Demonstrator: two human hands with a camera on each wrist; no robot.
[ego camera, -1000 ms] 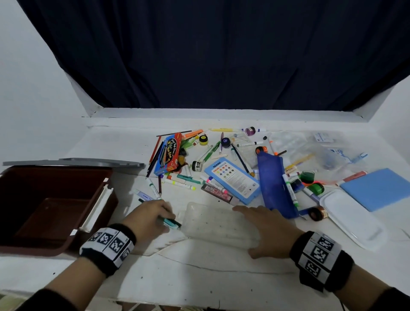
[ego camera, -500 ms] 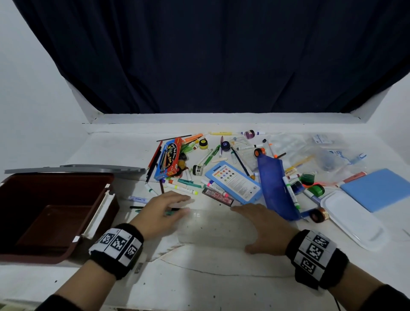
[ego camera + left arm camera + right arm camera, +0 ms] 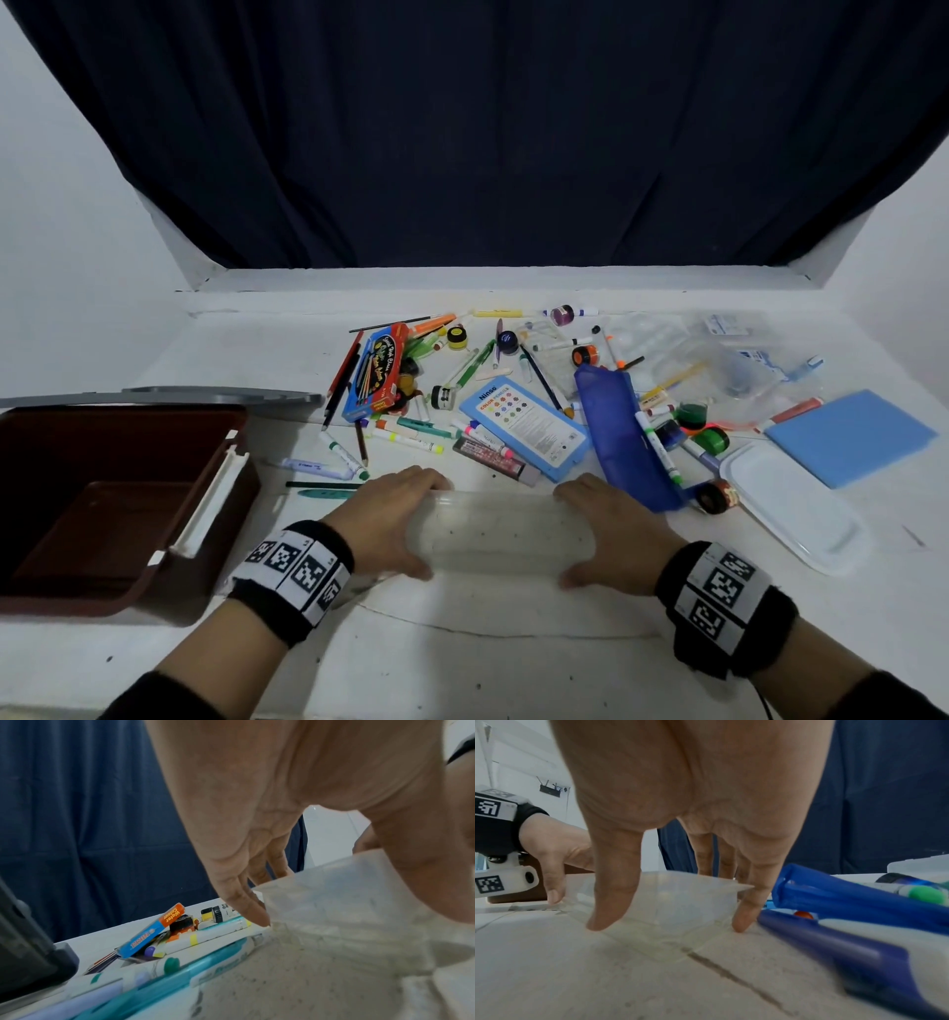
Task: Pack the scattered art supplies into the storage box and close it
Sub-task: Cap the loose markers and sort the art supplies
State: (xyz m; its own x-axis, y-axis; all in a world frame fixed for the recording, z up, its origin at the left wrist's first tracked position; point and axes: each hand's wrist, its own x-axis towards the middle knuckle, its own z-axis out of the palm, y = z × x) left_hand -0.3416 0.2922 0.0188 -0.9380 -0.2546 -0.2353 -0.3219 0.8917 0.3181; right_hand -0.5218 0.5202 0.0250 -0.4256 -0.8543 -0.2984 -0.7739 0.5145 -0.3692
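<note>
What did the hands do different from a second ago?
The left hand let go of the teal pen, which now lies on the table, and moved right to the left end of the clear plastic tray. Now both hands hold it, the right hand at its right end as before. The brown storage box stayed open and the scattered supplies stayed put.

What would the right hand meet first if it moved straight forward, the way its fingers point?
Probably the light blue colour pencil box just beyond the right hand, which grips the clear tray. The blue pencil case lies to its right. Depth is unclear.
</note>
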